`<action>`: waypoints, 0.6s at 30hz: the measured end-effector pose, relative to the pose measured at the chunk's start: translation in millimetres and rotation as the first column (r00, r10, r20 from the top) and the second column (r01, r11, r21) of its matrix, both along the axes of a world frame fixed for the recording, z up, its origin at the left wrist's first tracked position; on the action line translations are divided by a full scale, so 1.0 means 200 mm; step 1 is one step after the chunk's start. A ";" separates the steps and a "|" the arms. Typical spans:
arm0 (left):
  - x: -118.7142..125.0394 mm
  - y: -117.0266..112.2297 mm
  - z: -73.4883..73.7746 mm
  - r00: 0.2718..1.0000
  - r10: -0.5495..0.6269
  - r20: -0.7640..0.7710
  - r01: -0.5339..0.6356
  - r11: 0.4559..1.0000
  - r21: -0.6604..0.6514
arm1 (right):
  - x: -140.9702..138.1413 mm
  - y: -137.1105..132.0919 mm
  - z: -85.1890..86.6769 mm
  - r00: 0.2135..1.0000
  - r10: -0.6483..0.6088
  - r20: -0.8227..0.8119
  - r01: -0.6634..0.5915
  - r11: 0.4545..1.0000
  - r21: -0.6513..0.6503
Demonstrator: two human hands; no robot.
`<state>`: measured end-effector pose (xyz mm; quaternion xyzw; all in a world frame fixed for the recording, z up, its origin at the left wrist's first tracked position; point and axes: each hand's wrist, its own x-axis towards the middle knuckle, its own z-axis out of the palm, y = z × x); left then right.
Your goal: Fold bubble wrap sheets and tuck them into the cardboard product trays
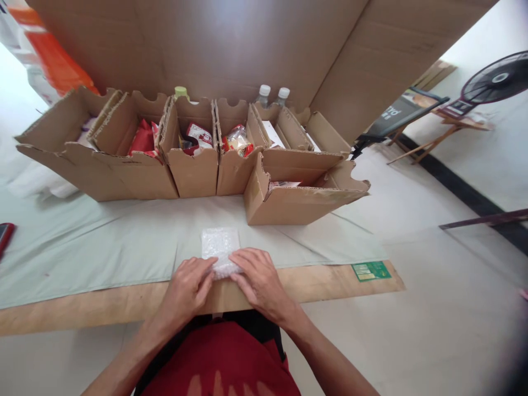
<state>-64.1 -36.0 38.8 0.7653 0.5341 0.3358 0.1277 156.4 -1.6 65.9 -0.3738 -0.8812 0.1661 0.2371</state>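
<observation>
A small piece of white bubble wrap [220,243] lies on the pale green cloth [103,247] near the table's front edge. My left hand [187,289] and my right hand [258,278] both rest on its near end, fingers bent and pressing down on the wrap. The near end of the bubble wrap bulges up under my fingertips; whether anything is inside it is hidden.
A row of open cardboard boxes [193,165] stands behind, holding red packets [143,137] and snack bags [237,140]. Another box [297,203] sits forward at the right. Bottles [264,93] and tall cardboard sheets stand behind. A green card [371,271] lies on the wooden edge. A fan [495,82] is at the far right.
</observation>
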 end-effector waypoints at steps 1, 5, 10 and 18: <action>-0.01 0.04 -0.01 1.000 0.014 0.009 -0.014 1.000 -0.021 | 0.00 0.00 0.00 1.000 -0.010 0.014 0.009 0.999 0.052; -0.04 0.17 -0.01 0.991 0.136 0.008 -0.135 0.990 -0.050 | -0.02 0.04 -0.03 0.981 -0.009 0.192 -0.022 0.988 0.156; -0.04 0.08 0.01 0.901 0.379 0.213 -0.356 0.924 -0.136 | -0.07 0.19 -0.11 0.990 -0.079 0.118 0.074 0.996 0.047; 0.12 -0.08 0.06 0.226 0.673 0.704 0.213 0.671 -0.710 | -0.09 0.07 -0.01 0.975 -0.100 -0.199 0.031 0.946 -0.324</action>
